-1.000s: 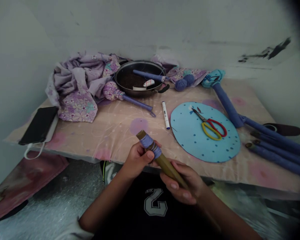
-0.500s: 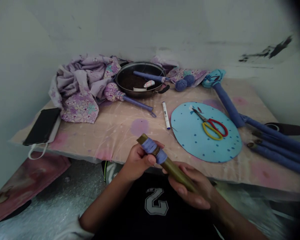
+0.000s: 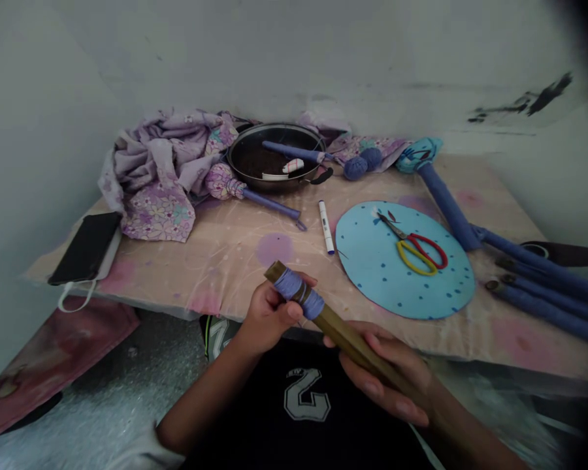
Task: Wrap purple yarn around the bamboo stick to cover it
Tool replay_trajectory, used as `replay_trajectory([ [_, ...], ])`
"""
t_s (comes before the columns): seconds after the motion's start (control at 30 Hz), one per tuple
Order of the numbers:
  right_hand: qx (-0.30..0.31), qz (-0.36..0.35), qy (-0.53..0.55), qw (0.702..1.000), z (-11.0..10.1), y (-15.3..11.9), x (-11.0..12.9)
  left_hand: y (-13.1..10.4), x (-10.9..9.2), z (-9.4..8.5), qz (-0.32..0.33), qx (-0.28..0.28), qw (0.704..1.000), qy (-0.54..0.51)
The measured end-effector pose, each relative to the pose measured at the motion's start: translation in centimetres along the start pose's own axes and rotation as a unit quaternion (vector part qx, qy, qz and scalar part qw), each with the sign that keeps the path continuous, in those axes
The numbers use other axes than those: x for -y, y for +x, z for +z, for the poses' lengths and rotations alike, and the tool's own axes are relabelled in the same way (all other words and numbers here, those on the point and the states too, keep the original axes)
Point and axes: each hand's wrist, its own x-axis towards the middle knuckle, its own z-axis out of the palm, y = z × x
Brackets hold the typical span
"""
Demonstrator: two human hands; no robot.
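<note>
While my left hand pinches the blue yarn band near the top of the brown stick, my right hand cups the stick lower down, fingers curled loosely under it. The stick is held just in front of the table edge, its top tilted toward ten o'clock. I think good wrapping here needs tight yarn, each turn close beside the last, and a slow roll of the stick. At two o'clock the scissors lie on a blue disc. At twelve o'clock lies a marker, with a pan behind it. Wrapped blue sticks lie at three o'clock. Nothing stands in my hands' way.
</note>
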Motion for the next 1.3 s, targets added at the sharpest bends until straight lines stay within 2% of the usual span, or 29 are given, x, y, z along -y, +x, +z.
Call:
replay_trajectory([
  [0.07, 0.0, 0.018, -0.004, 1.0, -0.3, 0.0, 0.1, 0.1, 0.0, 0.2, -0.008, -0.006, 1.0, 0.001],
  [0.13, -0.072, -0.004, -0.112, 0.991, -0.1, -0.3, 0.4, 0.2, 0.1, 0.3, -0.011, -0.037, 0.999, 0.008],
  [0.2, -0.176, -0.064, -0.277, 0.942, 0.4, -0.7, 0.7, 0.3, 0.0, 0.4, -0.005, -0.065, 0.998, 0.023],
  [0.27, -0.242, -0.114, -0.382, 0.885, 1.0, -0.9, 0.7, 0.3, -0.1, 0.3, -0.001, -0.075, 0.996, 0.038],
  [0.3, -0.24, -0.118, -0.374, 0.888, 1.2, -0.9, 0.6, 0.3, -0.2, 0.2, 0.001, -0.074, 0.996, 0.04],
  [0.37, -0.17, -0.087, -0.251, 0.949, 1.1, -0.8, 0.1, 0.3, -0.4, 0.1, 0.003, -0.053, 0.998, 0.024],
  [0.4, -0.109, -0.057, -0.158, 0.98, 0.9, -0.7, -0.2, 0.4, -0.5, 0.0, 0.001, -0.034, 0.999, 0.011],
  [0.43, -0.044, -0.028, -0.067, 0.996, 0.5, -0.6, -0.5, 0.4, -0.6, -0.1, -0.004, -0.013, 1.0, -0.002],
  [0.5, 0.052, 0.016, 0.046, 0.997, -0.2, -0.4, -0.9, 0.4, -0.6, 0.0, -0.019, 0.02, 0.999, -0.018],
  [0.57, 0.07, 0.039, 0.035, 0.996, -0.6, -0.2, -1.0, 0.5, -0.5, 0.1, -0.029, 0.017, 0.999, -0.02],
  [0.6, 0.04, 0.035, -0.015, 0.998, -0.6, -0.1, -1.0, 0.6, -0.5, 0.1, -0.027, 0.004, 0.999, -0.016],
  [0.63, -0.016, 0.02, -0.093, 0.995, -0.5, -0.1, -0.8, 0.6, -0.4, 0.1, -0.021, -0.015, 1.0, -0.01],
  [0.67, -0.087, -0.009, -0.188, 0.978, -0.3, -0.1, -0.6, 0.7, -0.3, 0.1, -0.013, -0.033, 0.999, 0.0],
  [0.73, -0.225, -0.086, -0.37, 0.897, 0.3, -0.1, -0.2, 0.7, -0.2, 0.1, 0.002, -0.058, 0.998, 0.023],
  [0.77, -0.267, -0.114, -0.426, 0.857, 0.6, -0.2, 0.0, 0.7, -0.3, 0.0, 0.008, -0.063, 0.997, 0.033],
  [0.8, -0.281, -0.124, -0.443, 0.842, 0.8, -0.3, 0.0, 0.7, -0.4, 0.0, 0.011, -0.063, 0.997, 0.039],
  [0.83, -0.267, -0.116, -0.417, 0.861, 0.8, -0.4, -0.1, 0.7, -0.5, 0.0, 0.011, -0.057, 0.998, 0.039],
  [0.87, -0.225, -0.094, -0.351, 0.904, 0.7, -0.4, -0.3, 0.7, -0.7, 0.1, 0.012, -0.047, 0.998, 0.035],
  [0.9, -0.161, -0.06, -0.254, 0.952, 0.5, -0.5, -0.7, 0.7, -0.9, 0.1, 0.013, -0.035, 0.999, 0.029],
  [0.93, -0.081, -0.022, -0.144, 0.986, 0.2, -0.5, -1.1, 0.7, -1.1, 0.2, 0.011, -0.02, 0.999, 0.024],
  [0.97, 0.001, 0.012, -0.04, 0.999, -0.1, -0.5, -1.5, 0.6, -1.3, 0.3, 0.007, -0.004, 1.0, 0.017],
  [1.0, 0.069, 0.035, 0.038, 0.996, -0.4, -0.5, -1.8, 0.6, -1.4, 0.4, 0.001, 0.013, 1.0, 0.011],
  [1.03, 0.108, 0.044, 0.078, 0.99, -0.7, -0.4, -2.1, 0.6, -1.5, 0.5, -0.004, 0.024, 1.0, 0.005],
  [1.07, 0.117, 0.043, 0.079, 0.989, -0.7, -0.3, -2.2, 0.5, -1.4, 0.6, -0.006, 0.025, 1.0, -0.001],
  [1.1, 0.092, 0.032, 0.043, 0.994, -0.7, -0.1, -2.1, 0.5, -1.3, 0.7, -0.003, 0.015, 1.0, -0.004],
  [1.17, -0.034, -0.022, -0.116, 0.992, -0.2, 0.1, -1.5, 0.3, -1.1, 0.8, 0.014, -0.03, 0.999, 0.001],
  [1.2, -0.114, -0.06, -0.218, 0.967, 0.2, 0.2, -1.0, 0.2, -0.9, 0.8, 0.023, -0.055, 0.998, 0.008],
  [1.23, -0.187, -0.1, -0.313, 0.926, 0.6, 0.2, -0.6, 0.1, -0.9, 0.9, 0.029, -0.077, 0.997, 0.017],
  [1.3, -0.277, -0.154, -0.429, 0.846, 1.0, 0.3, -0.1, -0.2, -1.0, 0.9, 0.031, -0.096, 0.994, 0.031],
])
